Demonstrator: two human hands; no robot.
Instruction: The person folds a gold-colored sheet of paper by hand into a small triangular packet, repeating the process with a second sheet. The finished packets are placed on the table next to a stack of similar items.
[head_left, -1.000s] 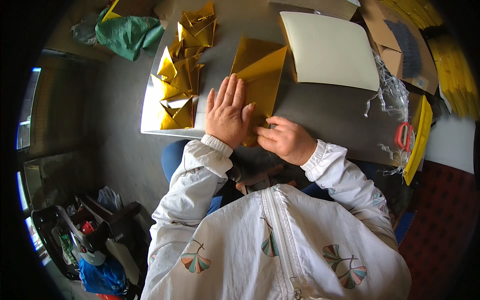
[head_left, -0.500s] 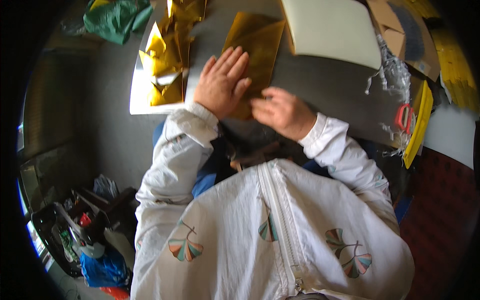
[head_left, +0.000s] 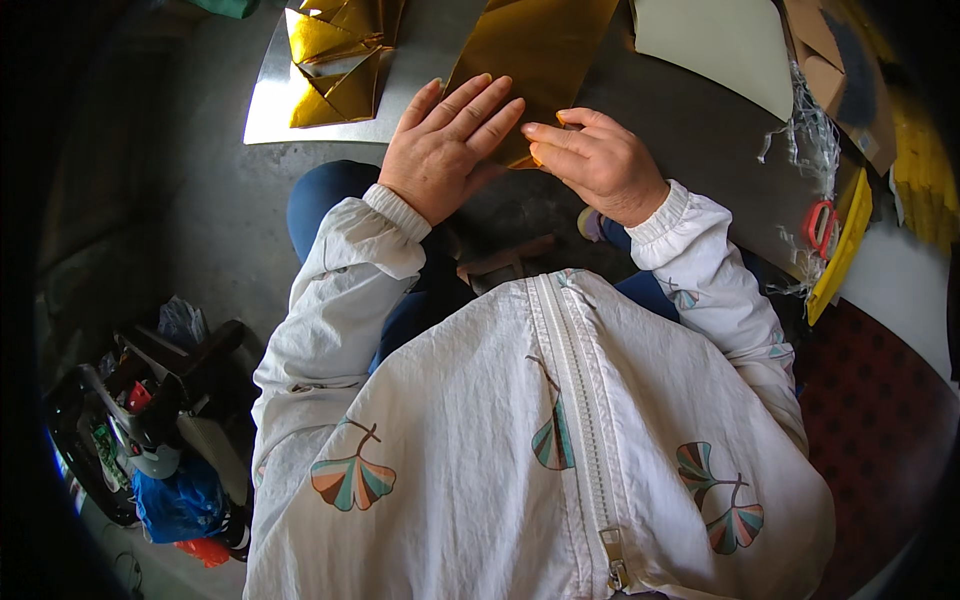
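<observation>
A sheet of shiny gold foil paper lies on the dark table in front of me, its near corner at the table's front edge. My left hand rests at the sheet's left side, palm down with fingers stretched out. At the near right corner, my right hand pinches the gold paper between thumb and fingers. Folded gold foil pieces sit to the left on a bright silvery surface.
White sheets lie at the far right, beside a cardboard box. Shredded clear plastic strips, red-handled scissors and a yellow strip are at the table's right edge. A blue bag is at lower left.
The view has shifted, so the table sits higher in the picture. My right hand has gone from a loose blurred pose to pinching the paper's corner; the left stays flat.
</observation>
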